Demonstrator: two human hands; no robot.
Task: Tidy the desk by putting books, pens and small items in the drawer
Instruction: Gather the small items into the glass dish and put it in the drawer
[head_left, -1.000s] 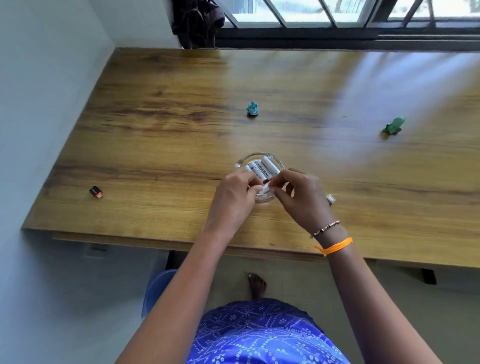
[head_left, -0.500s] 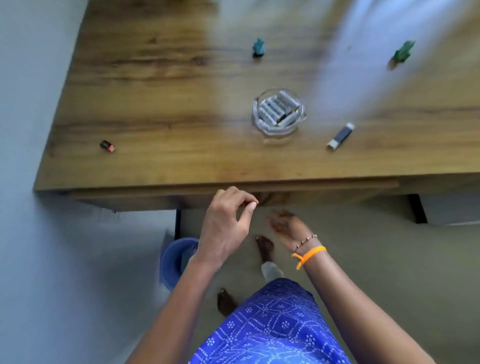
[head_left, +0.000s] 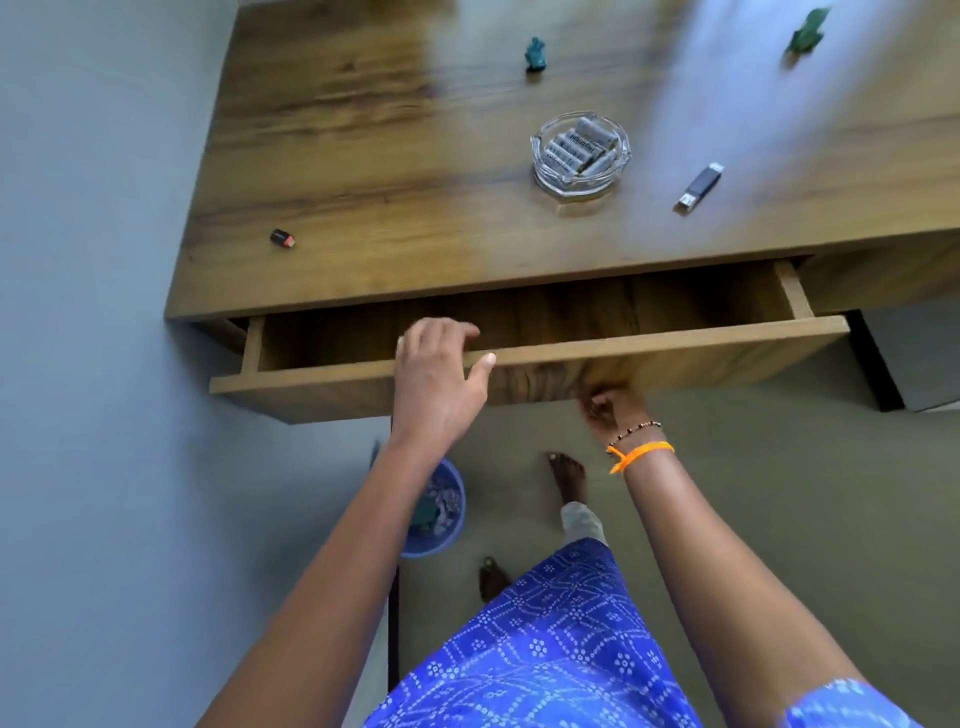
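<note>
The wooden desk's drawer (head_left: 649, 358) stands pulled out and looks empty inside. My right hand (head_left: 610, 410) grips the underside of the drawer front, fingers hidden beneath it. My left hand (head_left: 436, 379) hovers over the drawer front's top edge with fingers apart, holding nothing. On the desk (head_left: 389, 171) sit a glass ashtray (head_left: 545, 161) with several white batteries (head_left: 579, 148), a black USB stick (head_left: 700, 187), a teal figurine (head_left: 535, 53), a green figurine (head_left: 806, 32) and a small black-and-red item (head_left: 282, 238).
A grey wall (head_left: 93, 260) runs along the desk's left side. On the floor under the desk stands a blue bin (head_left: 436, 514) with scraps. My bare feet (head_left: 569, 475) and blue patterned clothing (head_left: 545, 649) are below.
Both hands left the ashtray and dropped to the desk's front. The drawer, shut half a second ago, is now pulled out. The USB stick lies uncovered beside the ashtray.
</note>
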